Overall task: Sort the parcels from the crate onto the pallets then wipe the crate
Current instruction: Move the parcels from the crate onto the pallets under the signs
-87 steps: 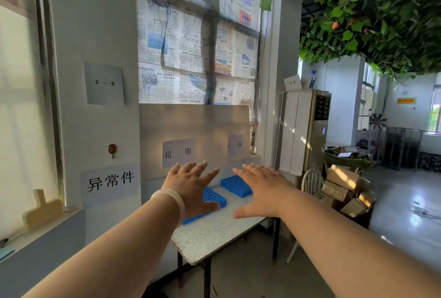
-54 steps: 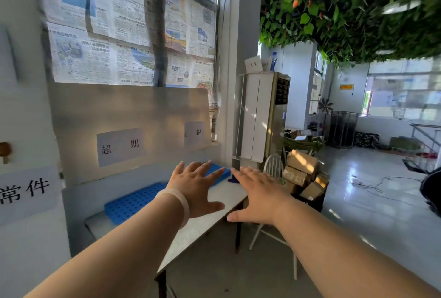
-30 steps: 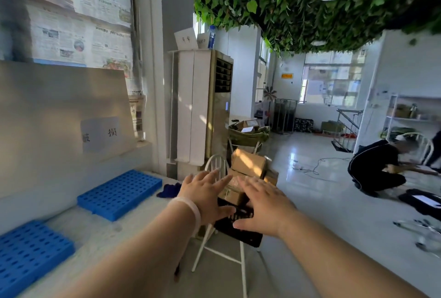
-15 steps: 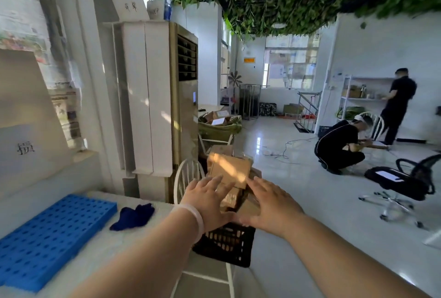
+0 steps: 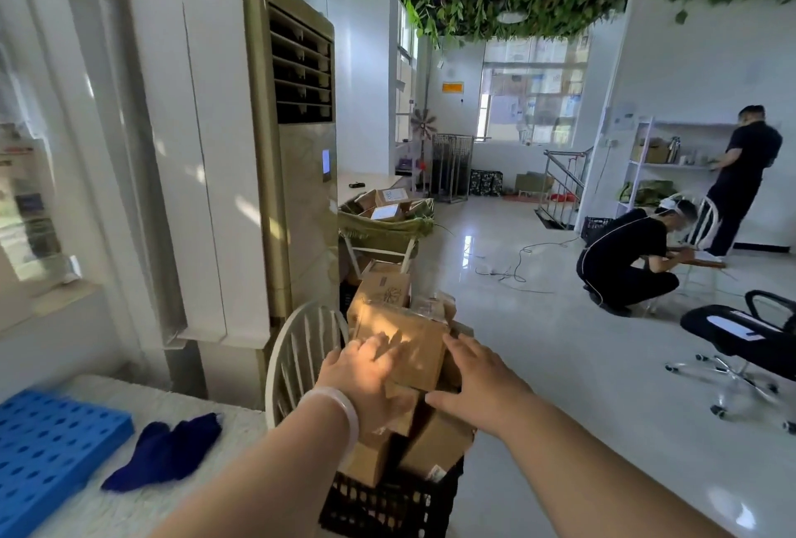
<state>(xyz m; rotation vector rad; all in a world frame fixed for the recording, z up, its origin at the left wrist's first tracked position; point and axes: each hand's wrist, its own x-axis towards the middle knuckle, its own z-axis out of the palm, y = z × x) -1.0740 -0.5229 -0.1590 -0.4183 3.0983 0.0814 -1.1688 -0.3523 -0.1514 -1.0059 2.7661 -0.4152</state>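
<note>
left arm (image 5: 267, 473): bare, stretched forward from lower left
left hand (image 5: 366, 380): palm down, fingers straight, pointing ahead
right arm (image 5: 603, 464): bare, stretched forward from lower right
right hand (image 5: 476, 384): palm down, fingers straight, thumb out toward left hand

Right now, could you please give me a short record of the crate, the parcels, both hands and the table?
crate: black, latticed, beside the back of a white chair, piled high with cardboard parcels
top parcel: brown box, tilted
left hand: open, fingers spread over the top parcel's near left
right hand: open, at the top parcel's right edge
pallet: blue, on the table, no parcel on its visible part
cloth: dark blue, on the table right of the pallet
</note>
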